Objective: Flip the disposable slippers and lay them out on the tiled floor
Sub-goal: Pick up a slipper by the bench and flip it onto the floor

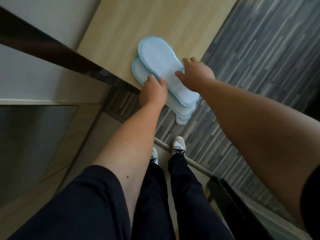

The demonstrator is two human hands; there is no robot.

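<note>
A stack of light blue disposable slippers [160,62] is held in the air in front of me, soles up, fanned so that several heels stick out at the near end. My left hand [153,91] grips the stack's left edge, thumb on top. My right hand [196,75] holds the right edge of the top slipper, fingers curled over its rim. Beneath the slippers lie a light wooden surface [138,23] and the grey striped tiled floor [259,58].
A dark rail or ledge [43,47] runs diagonally on the left beside a white wall. My feet in white sneakers [178,145] stand at a metal threshold strip [195,164]. A dark door frame [233,201] is at the lower right.
</note>
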